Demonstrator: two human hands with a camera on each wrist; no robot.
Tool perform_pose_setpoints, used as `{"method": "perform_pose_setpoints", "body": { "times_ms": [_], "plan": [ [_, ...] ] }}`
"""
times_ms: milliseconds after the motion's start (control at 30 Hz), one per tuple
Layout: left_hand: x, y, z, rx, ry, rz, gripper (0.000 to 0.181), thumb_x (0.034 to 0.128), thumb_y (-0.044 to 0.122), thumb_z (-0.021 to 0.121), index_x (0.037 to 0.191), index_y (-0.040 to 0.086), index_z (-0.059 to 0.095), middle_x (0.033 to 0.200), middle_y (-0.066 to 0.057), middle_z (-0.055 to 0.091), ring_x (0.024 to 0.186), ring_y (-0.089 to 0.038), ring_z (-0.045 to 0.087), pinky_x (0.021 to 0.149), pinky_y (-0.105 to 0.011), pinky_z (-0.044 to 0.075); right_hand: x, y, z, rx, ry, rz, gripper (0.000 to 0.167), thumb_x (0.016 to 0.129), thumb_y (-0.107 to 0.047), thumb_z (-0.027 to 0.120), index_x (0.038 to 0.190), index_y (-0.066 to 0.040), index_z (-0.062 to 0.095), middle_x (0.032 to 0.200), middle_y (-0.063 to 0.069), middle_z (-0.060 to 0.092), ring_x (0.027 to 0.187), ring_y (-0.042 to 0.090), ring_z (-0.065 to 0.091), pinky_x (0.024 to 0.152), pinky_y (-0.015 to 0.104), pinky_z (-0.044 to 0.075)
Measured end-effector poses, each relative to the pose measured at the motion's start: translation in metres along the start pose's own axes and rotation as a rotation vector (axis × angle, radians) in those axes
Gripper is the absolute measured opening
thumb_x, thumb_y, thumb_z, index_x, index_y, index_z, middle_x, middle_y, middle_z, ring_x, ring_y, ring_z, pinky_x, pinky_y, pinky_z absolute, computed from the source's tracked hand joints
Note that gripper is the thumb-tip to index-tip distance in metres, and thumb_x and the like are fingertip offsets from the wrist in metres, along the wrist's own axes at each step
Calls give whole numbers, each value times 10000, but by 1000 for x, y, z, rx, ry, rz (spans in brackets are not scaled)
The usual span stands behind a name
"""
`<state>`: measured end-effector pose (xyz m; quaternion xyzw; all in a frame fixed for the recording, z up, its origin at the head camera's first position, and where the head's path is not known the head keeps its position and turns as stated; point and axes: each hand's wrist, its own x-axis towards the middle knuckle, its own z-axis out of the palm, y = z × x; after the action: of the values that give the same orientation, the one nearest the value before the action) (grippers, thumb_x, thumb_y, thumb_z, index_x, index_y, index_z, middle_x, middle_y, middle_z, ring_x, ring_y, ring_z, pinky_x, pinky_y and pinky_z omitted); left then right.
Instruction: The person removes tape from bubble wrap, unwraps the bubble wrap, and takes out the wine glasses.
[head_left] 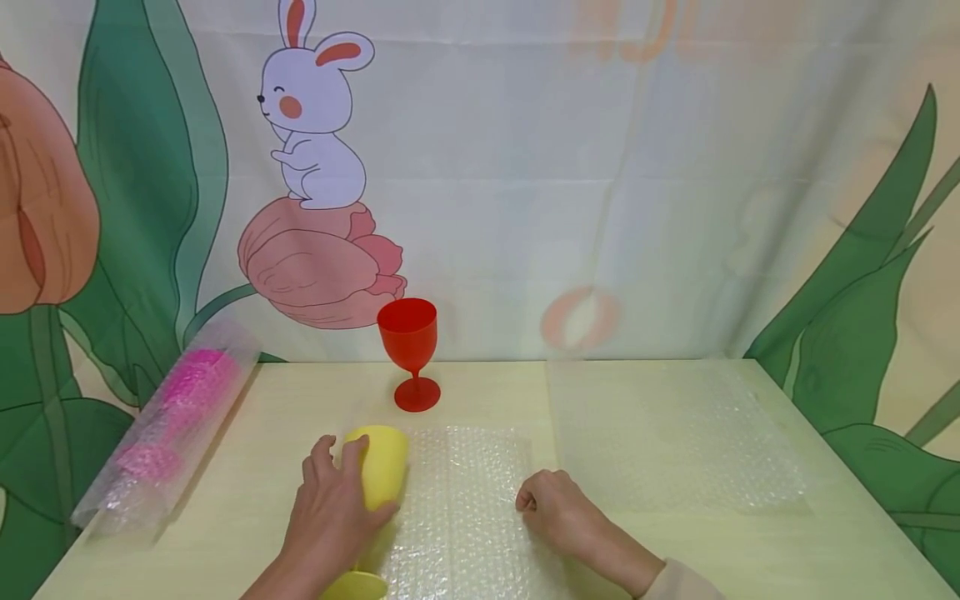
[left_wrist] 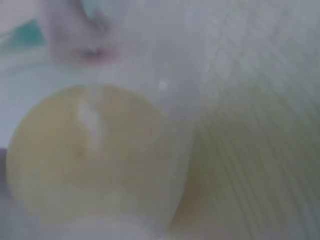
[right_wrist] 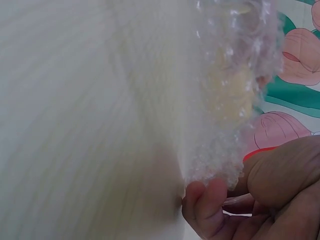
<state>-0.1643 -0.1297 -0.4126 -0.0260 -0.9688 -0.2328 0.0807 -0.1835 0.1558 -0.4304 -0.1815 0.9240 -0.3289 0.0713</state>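
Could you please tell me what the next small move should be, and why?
Probably roll the yellow goblet rightward with the bubble wrap: the left hand grips it at the wrap's left side, the right hand seems to pinch the opposite edge, and the pink goblet already lies wrapped.

- pale cloth (head_left: 487,125) as the backdrop, couple of creases in it
- cute cartoon rabbit (head_left: 318,167) on it, sitting on a pink flower (head_left: 315,271)
- orange tulip (head_left: 41,200) far left, green leaves (head_left: 862,333) both sides
- light yellowish table (head_left: 487,400), pretty soft light
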Motion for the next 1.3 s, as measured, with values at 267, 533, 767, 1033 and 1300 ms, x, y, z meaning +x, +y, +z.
{"method": "perform_pose_setpoints", "body": {
  "times_ms": [267, 533, 767, 1033, 1300],
  "plan": [
    [5, -3, -3, 56, 26, -16, 840, 767, 281, 872, 1372, -113, 443, 1354, -325, 345, 1228, -499, 371, 877, -559, 459, 1, 1, 1, -30, 8, -7, 198, 803, 175, 621, 902, 64, 751, 924, 159, 742, 722, 168, 564, 646, 313, 549],
    [5, -6, -13, 134, 24, -21, 829, 743, 344, 898, 1296, -134, 508, 1150, -277, 443, 1053, -430, 440, 871, -528, 449, 1, 2, 1, -24, 7, -12, 194, 802, 172, 625, 899, 60, 751, 884, 132, 735, 699, 157, 550, 631, 298, 533],
    [9, -9, -20, 10, -115, -135, 860, 811, 328, 875, 1371, -126, 407, 1146, -276, 396, 840, -346, 529, 706, -467, 503, 1, 3, 1, -21, 17, -17, 203, 787, 175, 613, 883, 55, 745, 824, 94, 709, 673, 147, 534, 612, 288, 514],
    [11, -18, -28, -13, -167, -188, 856, 860, 343, 789, 1387, -195, 382, 1242, -347, 372, 993, -452, 545, 861, -555, 498, 1, 3, 1, -37, 19, -12, 205, 787, 172, 611, 879, 47, 746, 844, 105, 723, 718, 165, 563, 643, 319, 542],
    [12, -22, -30, -79, -200, -236, 924, 862, 312, 752, 1502, -89, 219, 1224, -360, 388, 849, -402, 559, 762, -506, 496, 2, 2, 2, -44, 21, -18, 197, 789, 168, 619, 877, 46, 746, 856, 109, 725, 746, 172, 579, 663, 338, 557]
  ]
}}
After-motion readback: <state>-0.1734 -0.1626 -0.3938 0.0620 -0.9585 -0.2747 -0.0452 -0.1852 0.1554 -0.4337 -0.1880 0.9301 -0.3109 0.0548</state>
